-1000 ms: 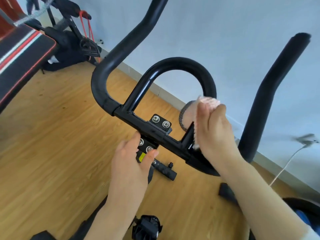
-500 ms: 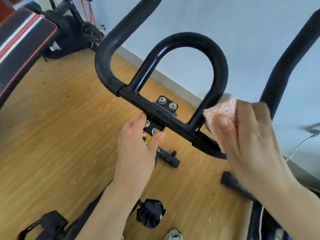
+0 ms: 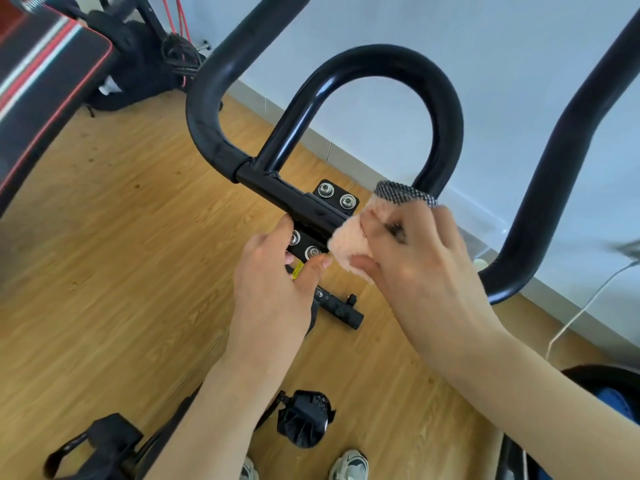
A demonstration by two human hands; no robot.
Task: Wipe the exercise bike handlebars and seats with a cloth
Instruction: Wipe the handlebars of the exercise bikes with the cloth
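Two hands are busy at the middle of the handlebars (image 3: 446, 109), and from where I stand the job looks to be only part-way through. The right hand (image 3: 422, 268) has its fingers bunched round the cloth (image 3: 349, 244), a fluffy pink thing with a grey checked edge, and presses it against the crossbar (image 3: 277, 188) just right of the bolted bracket (image 3: 303, 245), at the foot of the centre loop. The left hand (image 3: 273, 292) steadies the bike, thumb and forefinger closed on either side of that bracket beneath the crossbar, almost touching the cloth. The black tubing looks glossy all over, so I cannot tell which stretches have already been wiped; I would guess the left horn (image 3: 207, 109) and the right horn (image 3: 554, 161) may want a pass, both being well apart from the cloth. No seat is in view at all, so that half of the task seems left to do. As for writing, there is little: a small yellow sticker (image 3: 298, 270) peeks out under the left thumb, too small and blurred to read, and I can make out no brand name on the bars, the cloth or the pedal (image 3: 304, 424) below.
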